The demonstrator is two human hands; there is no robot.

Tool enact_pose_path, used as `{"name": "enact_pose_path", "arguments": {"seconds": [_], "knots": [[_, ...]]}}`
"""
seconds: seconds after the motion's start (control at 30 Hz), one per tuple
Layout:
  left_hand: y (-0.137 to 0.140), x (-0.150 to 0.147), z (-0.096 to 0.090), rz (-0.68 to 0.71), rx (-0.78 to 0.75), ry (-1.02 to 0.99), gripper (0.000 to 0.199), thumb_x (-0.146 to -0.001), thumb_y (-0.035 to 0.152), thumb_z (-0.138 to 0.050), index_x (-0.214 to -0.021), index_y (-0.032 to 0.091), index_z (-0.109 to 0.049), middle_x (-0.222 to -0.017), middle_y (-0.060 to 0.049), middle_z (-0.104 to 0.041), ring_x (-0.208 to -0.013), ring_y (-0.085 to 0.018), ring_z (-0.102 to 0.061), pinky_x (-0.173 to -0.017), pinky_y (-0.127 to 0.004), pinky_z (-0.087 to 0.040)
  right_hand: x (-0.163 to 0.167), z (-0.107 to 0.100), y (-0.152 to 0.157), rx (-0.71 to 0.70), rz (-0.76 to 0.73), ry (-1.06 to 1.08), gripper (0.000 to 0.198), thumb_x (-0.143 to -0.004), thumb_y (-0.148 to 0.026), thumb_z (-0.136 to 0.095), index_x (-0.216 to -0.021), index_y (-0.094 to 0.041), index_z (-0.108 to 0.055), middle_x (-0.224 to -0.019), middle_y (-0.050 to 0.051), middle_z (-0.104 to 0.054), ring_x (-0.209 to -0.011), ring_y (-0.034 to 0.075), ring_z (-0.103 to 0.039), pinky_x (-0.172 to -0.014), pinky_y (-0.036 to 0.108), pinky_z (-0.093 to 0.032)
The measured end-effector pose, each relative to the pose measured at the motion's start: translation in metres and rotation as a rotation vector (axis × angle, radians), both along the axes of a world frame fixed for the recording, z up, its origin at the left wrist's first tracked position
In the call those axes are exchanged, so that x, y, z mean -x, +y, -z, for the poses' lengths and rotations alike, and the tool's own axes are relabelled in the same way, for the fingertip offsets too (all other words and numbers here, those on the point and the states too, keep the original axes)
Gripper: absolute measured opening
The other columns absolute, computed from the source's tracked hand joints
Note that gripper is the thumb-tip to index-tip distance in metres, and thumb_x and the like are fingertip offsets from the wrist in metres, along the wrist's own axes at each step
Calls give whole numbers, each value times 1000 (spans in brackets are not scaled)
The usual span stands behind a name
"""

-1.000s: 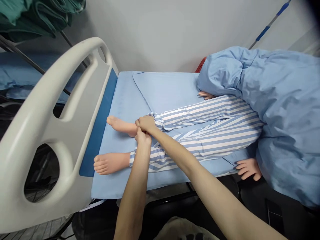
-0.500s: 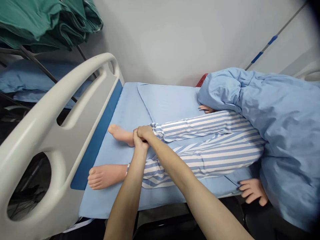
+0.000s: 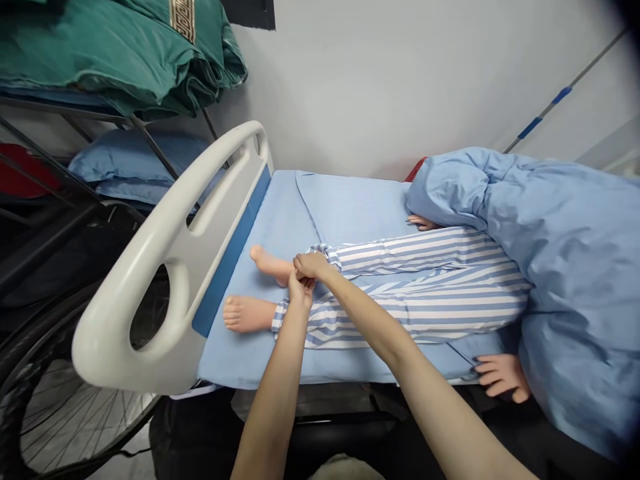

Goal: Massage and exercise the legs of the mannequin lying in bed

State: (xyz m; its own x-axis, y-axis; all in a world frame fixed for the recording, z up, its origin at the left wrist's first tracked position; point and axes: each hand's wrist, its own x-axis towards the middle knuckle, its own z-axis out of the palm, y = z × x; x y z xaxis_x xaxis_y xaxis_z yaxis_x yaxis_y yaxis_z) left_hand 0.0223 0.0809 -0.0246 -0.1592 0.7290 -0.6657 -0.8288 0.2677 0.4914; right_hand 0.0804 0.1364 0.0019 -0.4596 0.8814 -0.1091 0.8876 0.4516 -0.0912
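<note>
A manikin in blue-and-white striped trousers [image 3: 425,300] lies on its back on the bed. Both of my hands are together at its far ankle, between the bare far foot [image 3: 273,265] and the bunched trouser cuff [image 3: 330,255]. My right hand [image 3: 311,265] lies over the ankle from above, fingers bent down. Just below it, my left hand [image 3: 301,291] is curled at the near side of the ankle, its palm side partly showing. Fingertips of both hands are partly hidden. The near foot [image 3: 250,313] rests on the sheet, toes toward the footboard.
A cream footboard [image 3: 220,200] closes the bed's left end, with a wheelchair wheel [image 3: 30,400] beyond it. Green folded cloth [image 3: 150,60] sits on a rack behind. The blue quilt [image 3: 565,267] covers the manikin's upper body. A manikin hand [image 3: 503,377] hangs over the near edge.
The view has shifted, bringing more of the footboard and the wheel into sight. My left hand has turned and slipped slightly lower against my right hand. The manikin's legs lie much as before.
</note>
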Motion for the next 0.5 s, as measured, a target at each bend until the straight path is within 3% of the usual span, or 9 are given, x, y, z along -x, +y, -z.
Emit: {"name": "enact_pose_path", "arguments": {"seconds": [0.13, 0.23, 0.3, 0.37, 0.5], "knots": [[-45, 2, -16, -98, -124, 129, 11, -81, 11, -54, -87, 18, -59, -77, 0, -63, -77, -11, -63, -72, -20, -49, -4, -9, -52, -129, 17, 156, 33, -97, -25, -43, -121, -11, -61, -126, 17, -62, -122, 27, -54, -104, 41, -41], [-99, 19, -19, -104, -234, 259, 27, -77, 16, -66, -103, 20, -62, -96, -3, -68, -91, -14, -66, -80, -23, -50, 5, -8, -101, -120, -27, 333, 40, -95, -24, -47, -132, -9, -53, -133, 17, -56, -126, 24, -50, -107, 35, -40], [-138, 37, -11, -119, -241, 364, 31, -75, 16, -69, -105, 20, -63, -100, -4, -69, -93, -16, -66, -81, -25, -50, 18, -2, -130, -70, -110, 390, 47, -95, -27, -46, -140, -9, -45, -135, 16, -56, -125, 23, -50, -106, 34, -41], [-170, 56, 3, -155, -178, 441, 27, -75, 16, -68, -102, 20, -62, -90, -3, -68, -81, -15, -65, -77, -26, -51, 33, 5, -151, -74, -180, 385, 59, -94, -35, -49, -145, -9, -38, -135, 17, -54, -124, 26, -50, -105, 38, -42], [-196, 82, 26, -176, -115, 572, 24, -77, 12, -64, -99, 21, -61, -94, -4, -68, -91, -15, -66, -88, -28, -50, 56, 17, -164, -109, -94, 302, 75, -88, -43, -58, -147, -5, -33, -128, 21, -56, -116, 32, -53, -98, 45, -45]]}}
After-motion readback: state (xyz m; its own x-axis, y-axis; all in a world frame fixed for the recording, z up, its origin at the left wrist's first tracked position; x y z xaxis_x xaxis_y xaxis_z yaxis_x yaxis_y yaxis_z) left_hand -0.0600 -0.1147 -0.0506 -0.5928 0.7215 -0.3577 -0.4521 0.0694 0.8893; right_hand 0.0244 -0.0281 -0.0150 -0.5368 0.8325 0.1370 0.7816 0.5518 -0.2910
